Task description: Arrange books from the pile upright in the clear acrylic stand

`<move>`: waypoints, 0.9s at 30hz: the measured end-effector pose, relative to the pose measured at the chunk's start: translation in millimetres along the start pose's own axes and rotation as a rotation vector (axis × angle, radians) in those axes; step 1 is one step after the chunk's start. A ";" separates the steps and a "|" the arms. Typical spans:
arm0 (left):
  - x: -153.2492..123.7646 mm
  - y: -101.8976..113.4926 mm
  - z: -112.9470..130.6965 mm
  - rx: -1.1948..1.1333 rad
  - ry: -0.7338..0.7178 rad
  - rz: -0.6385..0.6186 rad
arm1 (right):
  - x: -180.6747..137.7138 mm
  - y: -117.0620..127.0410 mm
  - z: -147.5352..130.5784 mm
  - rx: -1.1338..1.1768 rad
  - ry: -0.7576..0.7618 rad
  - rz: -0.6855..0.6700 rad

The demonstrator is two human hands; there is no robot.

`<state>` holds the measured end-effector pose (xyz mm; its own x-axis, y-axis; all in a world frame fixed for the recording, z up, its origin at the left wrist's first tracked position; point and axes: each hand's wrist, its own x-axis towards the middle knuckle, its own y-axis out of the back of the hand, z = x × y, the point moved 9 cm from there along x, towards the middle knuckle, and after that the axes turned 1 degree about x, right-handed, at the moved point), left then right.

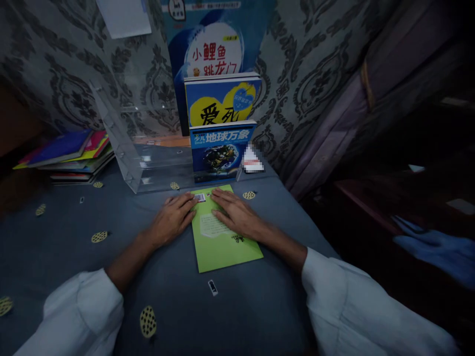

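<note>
- While both hands lie flat and open, they grip nothing; they only rest on or beside the green book (226, 244).
- The green book lies flat on the counter (55, 237), near the middle, right in front of the person. Its far end is close to the stand (122, 143).
- The left hand (173, 217) rests mostly on the blue cloth (260, 306). Its fingertips touch the left edge of the green book, near the far end.
- The right hand (234, 213) lies on top of the green book, with its fingers spread and pointing toward the left hand.
- A small white sticker (199, 198) with black lines sits at the far end of the green book, between the fingertips of the two hands.
- Both arms wear white sleeves (356, 301).
- The cloth is blue with yellow dotted spots on it.
- The stand is clear, and three books stand up in its right end, one behind the other.
- The earth book (218, 153) is in front, the heart book (222, 101) is behind it, and the tall fish book (213, 44) is at the back.
- A pile (70, 155) of flat books lies at the far left of the counter, well apart from the hands.
- A small white tag (213, 287) lies on the cloth, just nearer than the green book.
- A wall (55, 59) with a dark curly pattern is behind the stand, and a curtain (334, 138) hangs at the right.
- Something blue (438, 249) lies in the dark at the far right; I cannot tell what it is.
</note>
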<state>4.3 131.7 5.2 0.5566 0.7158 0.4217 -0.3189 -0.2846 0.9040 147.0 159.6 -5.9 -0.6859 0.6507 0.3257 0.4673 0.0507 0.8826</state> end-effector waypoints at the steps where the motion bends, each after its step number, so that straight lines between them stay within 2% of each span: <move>1: -0.2 -0.7 -1.0 -0.001 0.009 -0.008 | -1.3 1.2 5.9 -0.012 -0.020 0.017; 5: -0.6 -2.0 -2.2 -0.005 0.014 -0.018 | -5.6 3.7 22.2 -0.038 -0.077 0.067; 11: -0.1 -1.2 -2.2 -0.014 0.023 -0.027 | -5.1 5.8 29.5 0.017 -0.115 0.075; 18: 3.6 2.2 -2.0 -0.024 0.026 -0.063 | 0.1 21.2 52.2 0.270 -0.163 0.158; 22: 5.8 -0.9 -2.1 -0.014 0.023 -0.142 | 1.8 25.8 59.3 0.397 -0.195 0.179; 27: 15.0 -12.3 2.2 0.006 -0.001 -0.295 | 2.4 25.5 61.2 0.438 -0.220 0.181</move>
<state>18.2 144.6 0.6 0.6255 0.7675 0.1408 -0.1383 -0.0685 0.9880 191.4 208.9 -3.3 -0.4608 0.8200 0.3394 0.7897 0.2043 0.5785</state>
